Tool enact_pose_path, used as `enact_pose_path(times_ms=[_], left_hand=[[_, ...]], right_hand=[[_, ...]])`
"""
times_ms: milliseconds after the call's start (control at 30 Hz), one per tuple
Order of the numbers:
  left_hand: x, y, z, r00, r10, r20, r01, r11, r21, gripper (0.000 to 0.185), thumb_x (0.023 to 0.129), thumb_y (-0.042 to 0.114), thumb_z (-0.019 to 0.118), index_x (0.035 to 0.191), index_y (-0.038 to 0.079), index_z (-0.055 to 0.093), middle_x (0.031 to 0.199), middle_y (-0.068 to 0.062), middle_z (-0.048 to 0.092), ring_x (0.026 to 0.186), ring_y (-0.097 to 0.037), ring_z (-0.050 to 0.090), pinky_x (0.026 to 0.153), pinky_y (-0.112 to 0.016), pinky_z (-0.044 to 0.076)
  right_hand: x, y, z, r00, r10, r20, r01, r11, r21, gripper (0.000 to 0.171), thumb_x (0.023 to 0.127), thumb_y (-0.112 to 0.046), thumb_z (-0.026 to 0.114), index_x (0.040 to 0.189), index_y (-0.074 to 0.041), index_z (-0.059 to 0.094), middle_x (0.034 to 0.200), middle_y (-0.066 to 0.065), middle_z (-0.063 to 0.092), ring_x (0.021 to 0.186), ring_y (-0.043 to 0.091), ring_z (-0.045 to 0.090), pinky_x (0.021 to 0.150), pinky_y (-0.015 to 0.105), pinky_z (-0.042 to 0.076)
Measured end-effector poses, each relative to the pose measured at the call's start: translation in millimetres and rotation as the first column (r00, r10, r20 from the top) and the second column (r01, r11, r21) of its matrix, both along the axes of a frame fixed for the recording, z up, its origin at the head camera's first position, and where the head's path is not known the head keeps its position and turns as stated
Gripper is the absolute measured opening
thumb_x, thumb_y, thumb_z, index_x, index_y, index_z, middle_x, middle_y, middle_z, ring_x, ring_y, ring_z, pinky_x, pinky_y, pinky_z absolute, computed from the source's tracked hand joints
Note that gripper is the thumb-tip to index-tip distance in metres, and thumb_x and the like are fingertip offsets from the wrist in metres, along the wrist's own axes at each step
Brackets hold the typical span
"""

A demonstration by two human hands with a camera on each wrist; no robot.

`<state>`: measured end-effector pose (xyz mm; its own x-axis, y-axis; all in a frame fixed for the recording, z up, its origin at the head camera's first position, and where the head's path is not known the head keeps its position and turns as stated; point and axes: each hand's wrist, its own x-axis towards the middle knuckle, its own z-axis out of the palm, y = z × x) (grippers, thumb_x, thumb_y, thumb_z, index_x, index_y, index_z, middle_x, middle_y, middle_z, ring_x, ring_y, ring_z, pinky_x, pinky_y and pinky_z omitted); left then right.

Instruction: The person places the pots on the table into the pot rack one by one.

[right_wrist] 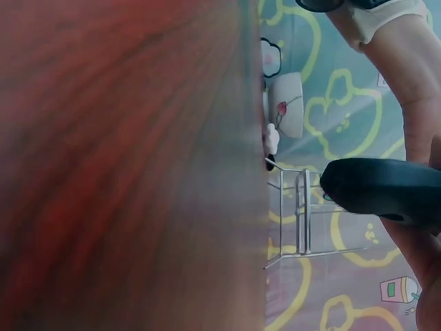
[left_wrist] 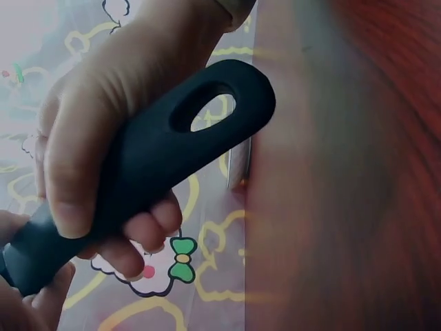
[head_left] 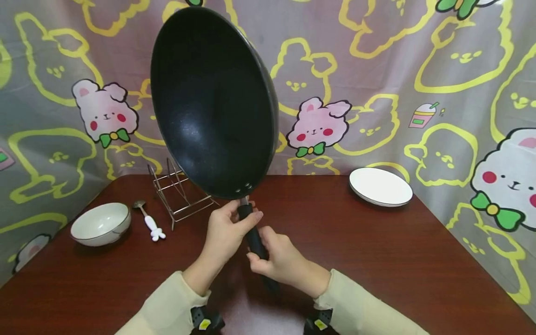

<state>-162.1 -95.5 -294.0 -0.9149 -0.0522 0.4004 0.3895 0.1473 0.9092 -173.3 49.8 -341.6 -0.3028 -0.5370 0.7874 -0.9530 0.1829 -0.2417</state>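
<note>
A large black wok (head_left: 213, 102) is held up over the table, its dark inside facing the head camera and its handle slanting down to the right. My left hand (head_left: 228, 230) grips the black handle (head_left: 254, 239) near the pan, thumb laid across it. Lower on the same handle, my right hand (head_left: 282, 258) holds it with thumb and fingers around it. In the left wrist view the handle's end (left_wrist: 251, 96) shows an oval hanging hole and sticks out past the right hand's fingers (left_wrist: 72, 172). The right wrist view catches the handle's tip (right_wrist: 351, 183) above the tabletop.
On the left of the brown table (head_left: 335, 223) stand a white bowl (head_left: 102, 225), a spoon (head_left: 150, 223) with a white figured handle, and a wire rack (head_left: 184, 211) partly behind the wok. A white plate (head_left: 380, 187) lies at the back right. Patterned cloth (head_left: 377, 70) hangs behind.
</note>
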Motion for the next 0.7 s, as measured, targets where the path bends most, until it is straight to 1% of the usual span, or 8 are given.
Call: enact_pose_path(times_ms=[133, 233, 333, 467, 533, 567, 633, 700], left_hand=[[-3.5, -6, 1.1, 0.999, -0.054, 0.001, 0.054, 0.999, 0.007, 0.035, 0.081, 0.002, 0.068, 0.114, -0.005, 0.06, 0.107, -0.021, 0.064, 0.099, -0.027, 0.065, 0.083, -0.028, 0.052], [-6.2, -11, 2.0, 0.998, -0.069, 0.008, 0.069, 0.997, -0.022, 0.038, 0.083, 0.004, 0.067, 0.119, -0.005, 0.056, 0.111, -0.021, 0.063, 0.103, -0.027, 0.063, 0.086, -0.028, 0.05], [-8.1, -15, 1.7, 0.998, -0.062, 0.013, 0.063, 0.997, -0.04, 0.04, 0.084, 0.005, 0.065, 0.121, -0.006, 0.054, 0.114, -0.021, 0.062, 0.106, -0.027, 0.062, 0.088, -0.028, 0.049], [-10.4, -20, 0.5, 0.999, -0.052, 0.012, 0.052, 0.998, -0.019, 0.038, 0.085, 0.002, 0.063, 0.121, -0.006, 0.054, 0.114, -0.021, 0.062, 0.107, -0.027, 0.061, 0.088, -0.025, 0.049], [-11.9, -23, -0.4, 0.999, -0.051, 0.008, 0.051, 0.999, -0.012, 0.038, 0.085, 0.001, 0.063, 0.121, -0.006, 0.054, 0.114, -0.021, 0.062, 0.107, -0.028, 0.061, 0.087, -0.024, 0.049], [-12.7, -25, -1.1, 0.999, -0.05, 0.005, 0.051, 0.999, -0.013, 0.038, 0.085, 0.001, 0.062, 0.122, -0.006, 0.053, 0.114, -0.021, 0.062, 0.108, -0.028, 0.061, 0.086, -0.023, 0.049], [-14.6, -29, -2.7, 0.998, -0.057, -0.001, 0.057, 0.998, -0.016, 0.038, 0.086, 0.0, 0.062, 0.122, -0.006, 0.053, 0.115, -0.021, 0.061, 0.108, -0.028, 0.06, 0.086, -0.022, 0.049], [-16.3, -32, -4.3, 0.998, -0.063, -0.012, 0.063, 0.998, -0.027, 0.038, 0.086, -0.001, 0.061, 0.123, -0.006, 0.053, 0.115, -0.022, 0.061, 0.108, -0.028, 0.06, 0.085, -0.021, 0.049]], right_hand=[[-5.6, -2, 0.2, 1.0, 0.007, -0.014, -0.007, 1.0, 0.012, 0.03, 0.073, 0.0, 0.065, 0.095, 0.001, 0.044, 0.068, 0.002, 0.058, 0.053, 0.002, 0.05, 0.051, 0.006, 0.041], [-9.8, -2, -0.1, 0.999, 0.041, 0.033, -0.042, 0.999, 0.025, 0.024, 0.082, -0.006, 0.063, 0.097, 0.0, 0.045, 0.066, 0.001, 0.057, 0.051, 0.0, 0.048, 0.049, 0.005, 0.039], [-11.4, -2, -0.7, 0.989, 0.074, 0.126, -0.079, 0.996, 0.036, 0.021, 0.089, -0.013, 0.06, 0.099, -0.001, 0.046, 0.068, 0.002, 0.058, 0.053, -0.002, 0.049, 0.049, 0.006, 0.04], [-12.1, -7, -0.9, 0.956, 0.098, 0.276, -0.106, 0.994, 0.017, 0.02, 0.088, -0.011, 0.061, 0.101, -0.002, 0.048, 0.077, 0.006, 0.065, 0.062, 0.001, 0.057, 0.055, 0.012, 0.047], [-11.7, -10, -0.8, 0.922, 0.108, 0.373, -0.112, 0.994, -0.012, 0.019, 0.087, -0.008, 0.062, 0.1, -0.002, 0.05, 0.081, 0.009, 0.067, 0.066, 0.003, 0.061, 0.058, 0.016, 0.05], [-11.4, -12, -0.9, 0.894, 0.118, 0.431, -0.116, 0.993, -0.031, 0.018, 0.087, -0.007, 0.062, 0.1, -0.002, 0.051, 0.082, 0.01, 0.068, 0.068, 0.005, 0.063, 0.06, 0.018, 0.051], [-10.1, -16, -0.5, 0.814, 0.136, 0.565, -0.114, 0.991, -0.074, 0.016, 0.087, -0.007, 0.062, 0.099, -0.002, 0.052, 0.084, 0.013, 0.068, 0.071, 0.007, 0.064, 0.063, 0.022, 0.052], [-8.8, -20, 0.3, 0.708, 0.169, 0.686, -0.11, 0.985, -0.13, 0.017, 0.087, -0.008, 0.063, 0.099, -0.001, 0.053, 0.085, 0.016, 0.067, 0.073, 0.009, 0.064, 0.066, 0.025, 0.053]])
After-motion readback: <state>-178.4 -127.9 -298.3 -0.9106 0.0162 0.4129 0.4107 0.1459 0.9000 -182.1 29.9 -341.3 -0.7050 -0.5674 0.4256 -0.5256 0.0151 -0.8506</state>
